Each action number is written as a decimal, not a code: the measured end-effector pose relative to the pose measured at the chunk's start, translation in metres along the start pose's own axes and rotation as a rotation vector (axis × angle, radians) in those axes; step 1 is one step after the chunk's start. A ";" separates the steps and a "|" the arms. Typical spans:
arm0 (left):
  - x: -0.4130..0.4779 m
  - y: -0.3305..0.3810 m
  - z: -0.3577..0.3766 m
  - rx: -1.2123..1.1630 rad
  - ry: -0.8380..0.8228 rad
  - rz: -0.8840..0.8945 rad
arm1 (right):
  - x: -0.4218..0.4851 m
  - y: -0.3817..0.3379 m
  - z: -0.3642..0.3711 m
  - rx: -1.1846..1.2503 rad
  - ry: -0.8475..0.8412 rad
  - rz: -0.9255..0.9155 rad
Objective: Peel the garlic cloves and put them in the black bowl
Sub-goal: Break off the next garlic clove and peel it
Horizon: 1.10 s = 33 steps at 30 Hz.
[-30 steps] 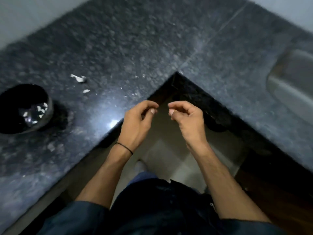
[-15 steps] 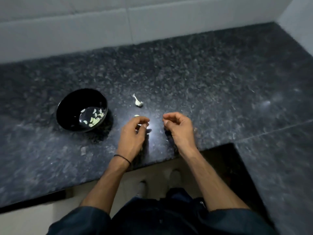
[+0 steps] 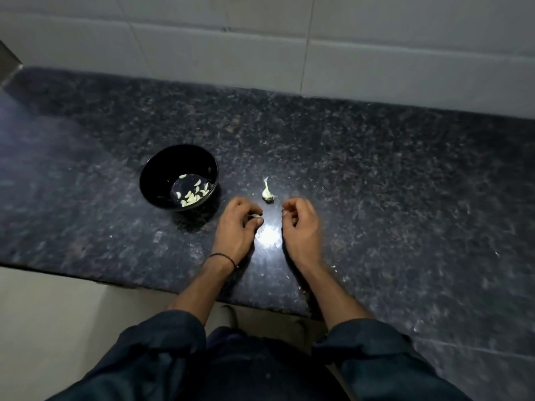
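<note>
On counter (image 3: 376, 169): one black bowl (image 3: 157, 169); left hand (image 3: 238, 227) pinches one clove (image 3: 255, 216).

Forearms extended, the left hand (image 3: 238, 225) and right hand (image 3: 302, 227) sit close together, fingers curled.

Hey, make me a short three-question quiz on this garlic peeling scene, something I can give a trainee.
1. True or false: the black bowl is empty.
2. Which hand pinches a garlic clove: A left, B right?
3. Fill in: the garlic piece on the countertop lies to the bowl's ___.
Key: 1 false, peeled cloves lie inside; 2 A, the left hand; 3 right.
</note>
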State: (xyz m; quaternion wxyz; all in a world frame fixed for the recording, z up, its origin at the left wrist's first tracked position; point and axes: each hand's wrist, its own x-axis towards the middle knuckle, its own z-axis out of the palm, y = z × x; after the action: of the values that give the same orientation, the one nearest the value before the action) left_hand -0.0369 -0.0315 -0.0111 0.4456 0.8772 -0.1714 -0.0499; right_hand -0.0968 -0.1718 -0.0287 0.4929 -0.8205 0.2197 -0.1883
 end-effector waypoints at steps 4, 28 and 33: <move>-0.002 -0.001 0.002 0.032 0.038 0.010 | 0.001 0.000 0.001 -0.008 0.003 0.001; 0.031 -0.013 -0.097 0.273 0.288 0.108 | 0.008 -0.024 0.009 -0.075 0.064 0.064; 0.029 -0.015 -0.098 0.216 0.297 0.213 | 0.027 -0.037 0.027 -0.257 -0.016 -0.009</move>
State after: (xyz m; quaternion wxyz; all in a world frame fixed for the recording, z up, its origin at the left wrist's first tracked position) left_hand 0.0178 0.0411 0.0376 0.3721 0.8945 -0.2000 0.1462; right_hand -0.0536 -0.1512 -0.0050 0.3845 -0.8794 0.2343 -0.1544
